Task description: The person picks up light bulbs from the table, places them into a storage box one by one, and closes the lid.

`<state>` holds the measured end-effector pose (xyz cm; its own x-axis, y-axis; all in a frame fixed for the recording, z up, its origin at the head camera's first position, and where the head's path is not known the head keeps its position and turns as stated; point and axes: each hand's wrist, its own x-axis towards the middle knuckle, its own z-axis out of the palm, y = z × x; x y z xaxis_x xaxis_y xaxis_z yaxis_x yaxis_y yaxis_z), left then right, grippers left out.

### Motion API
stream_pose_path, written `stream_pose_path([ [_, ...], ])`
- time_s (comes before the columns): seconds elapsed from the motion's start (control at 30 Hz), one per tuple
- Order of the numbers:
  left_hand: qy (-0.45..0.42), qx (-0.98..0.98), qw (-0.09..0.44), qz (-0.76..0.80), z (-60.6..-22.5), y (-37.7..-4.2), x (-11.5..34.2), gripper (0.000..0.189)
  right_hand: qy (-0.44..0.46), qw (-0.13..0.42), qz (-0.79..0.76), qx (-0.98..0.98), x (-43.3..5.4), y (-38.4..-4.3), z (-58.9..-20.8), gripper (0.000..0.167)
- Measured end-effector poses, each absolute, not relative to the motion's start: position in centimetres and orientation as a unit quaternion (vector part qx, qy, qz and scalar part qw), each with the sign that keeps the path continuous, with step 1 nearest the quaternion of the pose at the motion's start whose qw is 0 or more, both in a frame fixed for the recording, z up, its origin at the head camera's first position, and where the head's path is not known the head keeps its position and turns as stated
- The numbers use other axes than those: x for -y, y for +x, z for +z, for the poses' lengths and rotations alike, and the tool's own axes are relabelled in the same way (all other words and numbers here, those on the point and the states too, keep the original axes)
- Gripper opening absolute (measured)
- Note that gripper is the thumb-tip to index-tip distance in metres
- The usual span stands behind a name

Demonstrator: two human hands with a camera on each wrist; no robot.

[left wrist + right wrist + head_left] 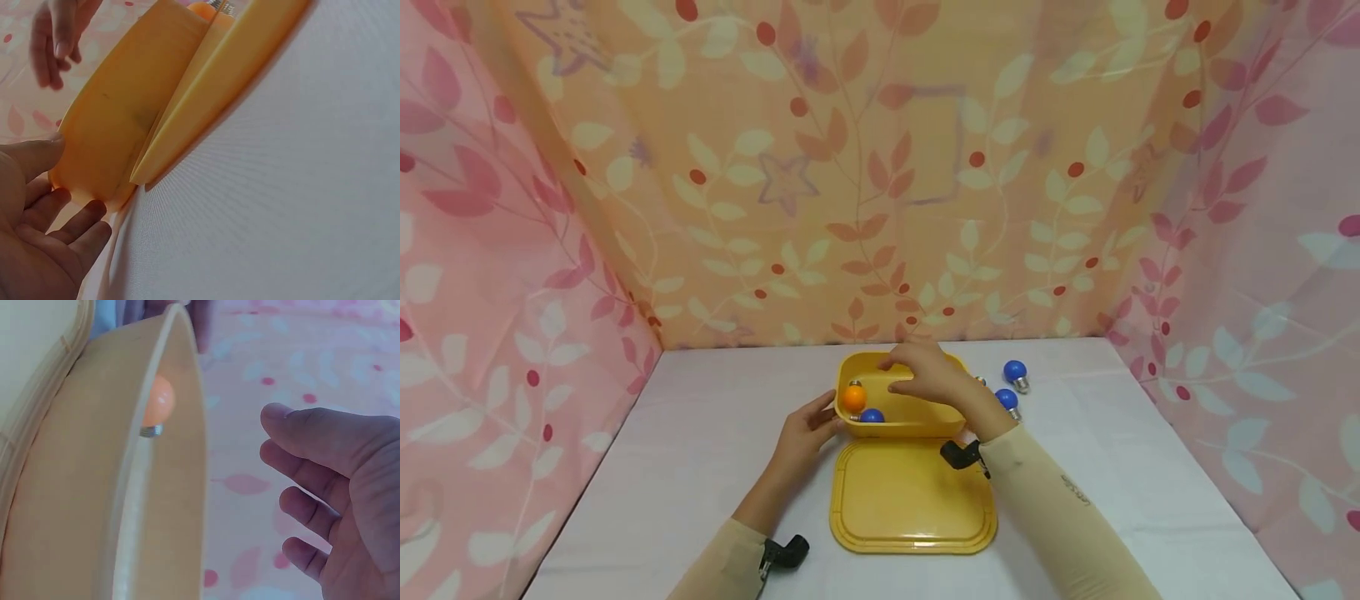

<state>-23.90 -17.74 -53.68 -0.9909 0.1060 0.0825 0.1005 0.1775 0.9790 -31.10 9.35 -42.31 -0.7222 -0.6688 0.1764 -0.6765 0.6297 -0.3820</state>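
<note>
A yellow plastic box [895,430] stands open on the table. Inside, at its left end, lie an orange light bulb [854,398] and a blue light bulb [872,416]. My left hand [805,432] touches the box's left end; in the left wrist view its thumb [37,156] is at the rim, with loosely bent fingers by the outer wall. Over the box hovers my right hand [928,377], its fingers apart and nothing between them, as the right wrist view confirms. My right hand and forearm hide part of the box's right side.
The yellow lid [913,500] lies flat in front of the box. Right of the box are a blue bulb [1015,372] and a nearer blue bulb [1007,400]; a metal bulb base [981,381] shows beside my right wrist. Patterned cloth walls [865,208] enclose the white table [715,408].
</note>
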Motion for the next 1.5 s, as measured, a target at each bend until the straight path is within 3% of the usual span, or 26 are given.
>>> stream_pose_path([
  [0.47,0.084,-0.764,0.011,0.640,-53.2,-23.9,18.2,0.062,0.255,0.114,0.292,0.915,-19.5,-27.2,-42.5,0.039],
  [0.93,0.078,-0.774,0.004,0.629,-52.9,-23.8,20.2,0.063,0.120,0.161,0.330,0.922,-25.2,-29.2,-44.5,0.042],
  [1.13,0.073,-0.773,0.005,0.631,-53.1,-23.7,20.2,0.061,0.053,0.143,0.330,0.931,-27.1,-30.2,-47.2,0.046],
  [1.5,0.053,-0.777,0.007,0.628,-52.8,-22.9,20.8,0.060,-0.012,0.063,0.409,0.910,-27.7,-31.4,-51.9,0.061],
])
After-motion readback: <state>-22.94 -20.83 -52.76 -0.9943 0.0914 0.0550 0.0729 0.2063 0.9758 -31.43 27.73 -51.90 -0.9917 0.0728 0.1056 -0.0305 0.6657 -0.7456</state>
